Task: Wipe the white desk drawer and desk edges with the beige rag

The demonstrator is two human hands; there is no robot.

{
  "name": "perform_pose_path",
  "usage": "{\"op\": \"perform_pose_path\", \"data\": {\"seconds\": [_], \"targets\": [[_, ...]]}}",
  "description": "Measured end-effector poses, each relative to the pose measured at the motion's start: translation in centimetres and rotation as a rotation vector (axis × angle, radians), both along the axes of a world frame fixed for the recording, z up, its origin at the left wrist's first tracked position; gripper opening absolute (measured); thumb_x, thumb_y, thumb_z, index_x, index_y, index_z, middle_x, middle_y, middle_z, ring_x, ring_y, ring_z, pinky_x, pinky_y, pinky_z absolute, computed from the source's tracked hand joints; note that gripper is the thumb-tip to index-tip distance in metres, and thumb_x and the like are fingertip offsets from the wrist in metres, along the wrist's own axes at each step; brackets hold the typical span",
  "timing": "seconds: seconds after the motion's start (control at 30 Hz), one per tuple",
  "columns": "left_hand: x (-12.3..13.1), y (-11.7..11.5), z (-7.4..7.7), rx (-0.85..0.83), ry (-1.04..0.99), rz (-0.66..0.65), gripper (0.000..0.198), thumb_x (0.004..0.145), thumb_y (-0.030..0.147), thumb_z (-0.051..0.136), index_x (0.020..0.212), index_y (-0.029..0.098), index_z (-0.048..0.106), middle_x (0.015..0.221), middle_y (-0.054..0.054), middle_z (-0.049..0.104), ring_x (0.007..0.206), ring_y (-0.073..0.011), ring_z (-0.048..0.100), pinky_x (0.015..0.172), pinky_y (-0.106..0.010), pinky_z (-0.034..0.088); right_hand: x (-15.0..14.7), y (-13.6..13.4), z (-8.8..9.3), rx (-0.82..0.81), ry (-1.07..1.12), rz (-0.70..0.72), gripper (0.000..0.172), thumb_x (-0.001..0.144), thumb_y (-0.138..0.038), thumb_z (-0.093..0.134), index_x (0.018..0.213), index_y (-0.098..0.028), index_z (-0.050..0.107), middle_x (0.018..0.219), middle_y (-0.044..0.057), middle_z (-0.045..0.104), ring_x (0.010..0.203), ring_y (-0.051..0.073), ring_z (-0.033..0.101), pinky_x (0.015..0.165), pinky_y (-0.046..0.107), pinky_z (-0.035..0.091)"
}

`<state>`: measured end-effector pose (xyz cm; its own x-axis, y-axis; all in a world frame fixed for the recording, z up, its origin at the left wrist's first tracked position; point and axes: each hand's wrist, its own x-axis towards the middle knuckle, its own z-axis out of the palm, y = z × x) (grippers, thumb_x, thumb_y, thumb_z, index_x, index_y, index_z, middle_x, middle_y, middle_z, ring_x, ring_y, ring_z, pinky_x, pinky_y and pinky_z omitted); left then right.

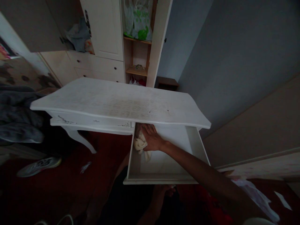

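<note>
Back: cream wardrobe [105,28], one door open, white-and-green plastic bags [140,18] on its top shelf [137,40], small dark stand [167,82] beside it against the grey wall [234,62]. Left: heap of dark fabric [16,118], probably clothes, too dim to tell. A pale sneaker [38,165] lies below it on the red floor [58,187], paper scraps [85,167] nearby.

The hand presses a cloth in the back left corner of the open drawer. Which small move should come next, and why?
Probably a short pull of the cloth toward the front, along the left wall. The right hand presses it in the back corner of the drawer, and the floor nearer the front rim lies apart from it.
</note>
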<state>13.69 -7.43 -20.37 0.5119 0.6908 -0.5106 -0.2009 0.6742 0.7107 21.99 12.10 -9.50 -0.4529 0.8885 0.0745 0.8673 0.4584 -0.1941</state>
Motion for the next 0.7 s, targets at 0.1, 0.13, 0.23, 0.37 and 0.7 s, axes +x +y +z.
{"op": "perform_pose_path", "data": {"seconds": [0.1,0.13,0.23,0.37,0.7], "targets": [[0.4,0.0,-0.2,-0.005,-0.013,0.027,0.04,0.068,0.05,0.076,0.077,0.011,0.072,0.07,-0.008,0.071,0.066,-0.0194,0.065,0.069,-0.033,0.052,-0.5,0.0,-0.2,-0.059,0.019,-0.068,0.118,0.055,-0.037,0.084,0.147,0.004,0.023,0.155,0.034,0.017,0.146,0.04,0.015,0.119,0.05,0.014],[0.4,0.0,-0.3,-0.008,-0.016,0.035,0.041,0.063,0.051,0.078,0.073,0.012,0.073,0.069,-0.01,0.071,0.065,-0.0208,0.064,0.067,-0.033,0.051,-0.7,0.2,-0.1,-0.071,0.012,-0.064,0.114,0.056,-0.036,0.083,0.145,0.004,0.026,0.152,0.034,0.024,0.144,0.04,0.022,0.119,0.047,0.018],[0.5,0.1,-0.3,-0.017,-0.02,0.053,0.042,0.054,0.052,0.08,0.066,0.012,0.073,0.067,-0.012,0.071,0.062,-0.0221,0.063,0.063,-0.033,0.048,-1.3,1.4,0.9,-0.074,-0.018,-0.066,0.102,0.058,-0.038,0.081,0.14,0.0,0.036,0.145,0.03,0.039,0.137,0.038,0.037,0.115,0.046,0.027],[0.4,0.1,0.0,-0.009,-0.041,0.078,0.043,0.053,0.051,0.079,0.07,0.013,0.074,0.071,-0.012,0.072,0.063,-0.0207,0.062,0.061,-0.032,0.046,-1.8,3.3,2.6,-0.107,-0.038,-0.019,0.08,0.06,-0.042,0.08,0.128,-0.01,0.049,0.14,0.023,0.048,0.13,0.037,0.046,0.107,0.047,0.037],[-0.1,0.3,1.0,-0.017,-0.062,0.095,0.04,0.055,0.045,0.076,0.072,0.01,0.074,0.066,-0.01,0.071,0.055,-0.0142,0.056,0.058,-0.027,0.042,-0.9,5.5,4.2,-0.264,-0.179,0.071,0.074,0.061,-0.032,0.079,0.124,-0.012,0.048,0.122,0.016,0.062,0.108,0.028,0.061,0.093,0.034,0.049]]}}
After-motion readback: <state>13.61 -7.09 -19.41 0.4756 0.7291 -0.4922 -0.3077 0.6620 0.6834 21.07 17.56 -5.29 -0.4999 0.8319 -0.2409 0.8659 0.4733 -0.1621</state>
